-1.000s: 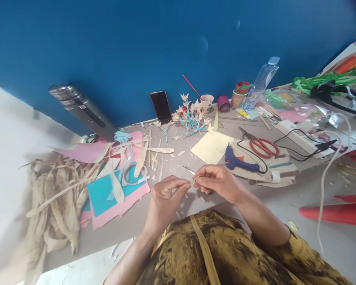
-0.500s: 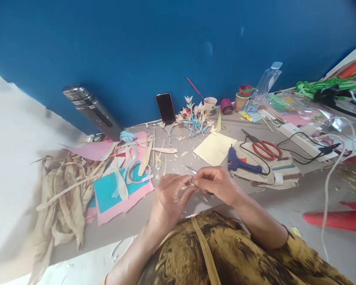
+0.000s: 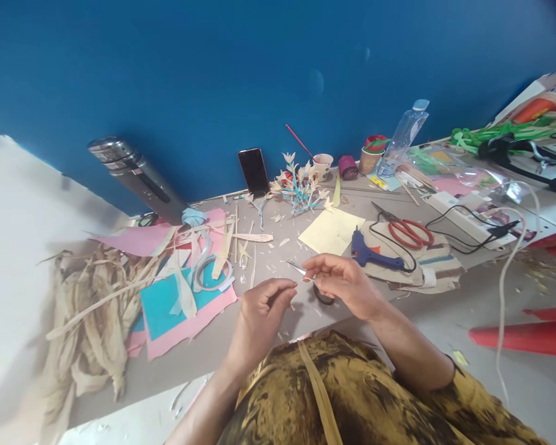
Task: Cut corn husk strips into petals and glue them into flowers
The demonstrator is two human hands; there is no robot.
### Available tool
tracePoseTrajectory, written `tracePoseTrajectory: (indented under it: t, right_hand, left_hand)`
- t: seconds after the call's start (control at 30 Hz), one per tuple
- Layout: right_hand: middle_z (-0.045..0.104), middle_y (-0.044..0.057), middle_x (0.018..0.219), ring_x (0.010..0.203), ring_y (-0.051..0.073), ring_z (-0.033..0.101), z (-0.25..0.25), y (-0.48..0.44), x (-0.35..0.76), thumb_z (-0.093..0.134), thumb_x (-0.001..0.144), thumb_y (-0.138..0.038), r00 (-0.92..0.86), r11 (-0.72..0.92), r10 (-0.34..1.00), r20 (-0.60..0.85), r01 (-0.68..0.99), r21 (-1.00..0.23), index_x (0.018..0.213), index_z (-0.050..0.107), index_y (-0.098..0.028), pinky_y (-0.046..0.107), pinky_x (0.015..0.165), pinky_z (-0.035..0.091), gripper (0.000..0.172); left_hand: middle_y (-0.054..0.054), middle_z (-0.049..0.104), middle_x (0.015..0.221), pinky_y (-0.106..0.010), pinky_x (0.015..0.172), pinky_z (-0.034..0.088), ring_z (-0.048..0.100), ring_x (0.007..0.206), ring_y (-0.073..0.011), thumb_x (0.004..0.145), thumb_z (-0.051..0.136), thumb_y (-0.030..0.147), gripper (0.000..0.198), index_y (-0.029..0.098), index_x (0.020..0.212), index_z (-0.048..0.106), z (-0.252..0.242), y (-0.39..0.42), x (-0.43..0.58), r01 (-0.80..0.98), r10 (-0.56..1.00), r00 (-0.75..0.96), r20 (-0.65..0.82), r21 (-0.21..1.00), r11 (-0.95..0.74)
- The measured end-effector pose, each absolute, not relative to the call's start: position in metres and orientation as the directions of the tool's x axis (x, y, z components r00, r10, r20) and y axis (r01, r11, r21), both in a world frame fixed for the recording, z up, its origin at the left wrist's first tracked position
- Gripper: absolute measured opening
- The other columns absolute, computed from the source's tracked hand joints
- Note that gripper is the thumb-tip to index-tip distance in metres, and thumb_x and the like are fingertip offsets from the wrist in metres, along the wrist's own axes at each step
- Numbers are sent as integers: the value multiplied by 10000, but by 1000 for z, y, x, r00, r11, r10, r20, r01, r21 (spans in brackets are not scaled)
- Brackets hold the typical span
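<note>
My left hand (image 3: pixel 265 309) is over the table's front part, thumb and fingertips pinched together. What they hold, if anything, is too small to make out. My right hand (image 3: pixel 345 284) is just right of it, fingers curled, with a small pale strip (image 3: pixel 308 280) at its thumb and fingertips. A gap separates the two hands. Scissors (image 3: pixel 297 267) lie below the right hand, which hides their middle; the pointed blades and a dark handle loop show. Beyond the hands is a pale yellow paper square (image 3: pixel 331 230), and a blue glue gun (image 3: pixel 375 254) lies to the right.
Pale flowers on blue stems (image 3: pixel 301 188) stand near a phone (image 3: pixel 254 172). Dried husks (image 3: pixel 83 321), coloured paper (image 3: pixel 162 303) and a tape roll (image 3: pixel 213 274) lie left. Red-handled scissors (image 3: pixel 410 233), a power strip (image 3: pixel 467 222) and a bottle (image 3: pixel 403 139) are right.
My hands have come apart from their shared pinch, the left moving slightly down and left. More of the scissors' handle now shows. The whole view has shifted a little.
</note>
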State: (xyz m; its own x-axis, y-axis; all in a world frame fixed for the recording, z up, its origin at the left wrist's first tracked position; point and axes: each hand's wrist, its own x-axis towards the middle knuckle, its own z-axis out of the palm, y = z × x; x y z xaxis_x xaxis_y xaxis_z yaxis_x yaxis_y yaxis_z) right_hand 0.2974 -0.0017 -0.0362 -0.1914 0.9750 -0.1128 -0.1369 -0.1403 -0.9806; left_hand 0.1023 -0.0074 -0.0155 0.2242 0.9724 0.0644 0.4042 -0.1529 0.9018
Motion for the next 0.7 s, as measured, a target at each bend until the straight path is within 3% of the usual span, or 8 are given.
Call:
tracePoseTrajectory:
  t: [0.17, 0.3, 0.5, 0.7]
  right_hand:
    - [720, 67, 960, 621, 96, 553, -37, -2, 298, 680, 739, -170, -290, -131, 952, -97, -102, -986, 1037, 711, -161, 227, 548, 420, 301]
    - [717, 49, 867, 640, 102, 560, -42, -4, 288, 737, 797, -280, -391, -117, 918, -61, -121, -986, 1055, 713, -151, 226, 583, 425, 290]
    - [718, 34, 760, 671, 152, 646, -52, -3, 277, 828, 720, -382, -356, -203, 927, -123, -198, -959, 1023, 738, -156, 254, 617, 462, 388]
    - [637, -6, 600, 535, 97, 498, -46, -5, 275, 760, 791, -381, -316, -104, 947, -48, -161, -981, 791, 719, -148, 234, 539, 399, 236]
  left_hand:
    - [16, 642, 688, -232, 539, 372, 463, 535, -98, 903, 583, 316, 344, 184, 1216, 631, -19, -9, 100, 250, 969, 229, -92, 968, 33]
    - [27, 595, 728, -221, 515, 322, 364, 505, -72, 939, 525, 318, 476, 194, 1395, 467, -19, -10, 102, 105, 939, 319, -126, 990, 97]
    - [31, 615, 645, -206, 477, 305, 367, 462, -74, 918, 540, 330, 569, 162, 1440, 387, -14, -10, 104, 153, 951, 260, -164, 980, 127]
    - [30, 632, 598, -197, 423, 267, 365, 407, -74, 905, 558, 383, 589, 155, 1424, 399, -15, -12, 105, 159, 943, 258, -210, 972, 173]
